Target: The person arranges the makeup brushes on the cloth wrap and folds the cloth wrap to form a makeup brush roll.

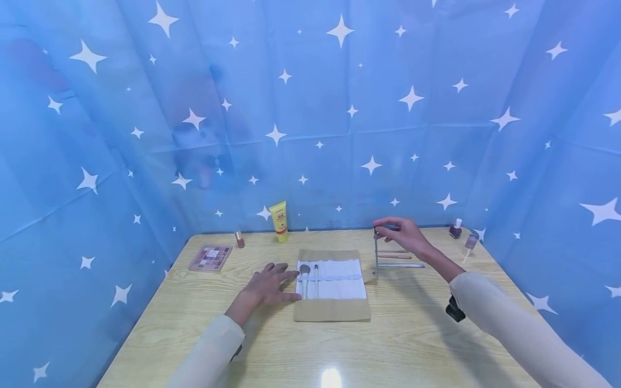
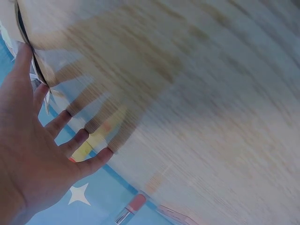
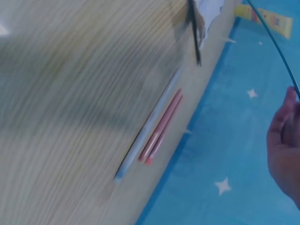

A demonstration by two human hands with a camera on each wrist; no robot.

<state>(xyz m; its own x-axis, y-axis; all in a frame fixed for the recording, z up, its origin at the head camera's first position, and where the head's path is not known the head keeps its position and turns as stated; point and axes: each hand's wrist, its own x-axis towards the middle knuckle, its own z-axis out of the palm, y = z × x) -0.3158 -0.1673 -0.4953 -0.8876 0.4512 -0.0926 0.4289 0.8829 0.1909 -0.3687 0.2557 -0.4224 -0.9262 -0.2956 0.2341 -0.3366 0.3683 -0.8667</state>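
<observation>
A tan brush roll (image 1: pixel 332 311) with white pockets lies unfolded on the table. A fluffy makeup brush (image 1: pixel 304 272) and a slimmer brush (image 1: pixel 316 280) sit side by side at its left. My left hand (image 1: pixel 267 284) is spread, with thumb and forefinger touching the roll's left edge; the left wrist view shows this hand (image 2: pixel 42 154) too. My right hand (image 1: pixel 404 235) pinches a thin dark stick (image 1: pixel 375 250) by its top end, beyond the roll's right side. Its kind is unclear. Near it lie a pale silvery stick (image 3: pixel 147 124) and two pinkish pencil-like sticks (image 3: pixel 161 126).
Farther left are a makeup palette (image 1: pixel 211 258) and a small lipstick-like tube (image 1: pixel 240 240). A yellow squeeze tube (image 1: pixel 279 222) stands at the back edge. Two small bottles, one dark (image 1: pixel 455 229) and one purplish (image 1: pixel 471 241), stand back right. A starry blue curtain (image 1: pixel 310 108) surrounds the table.
</observation>
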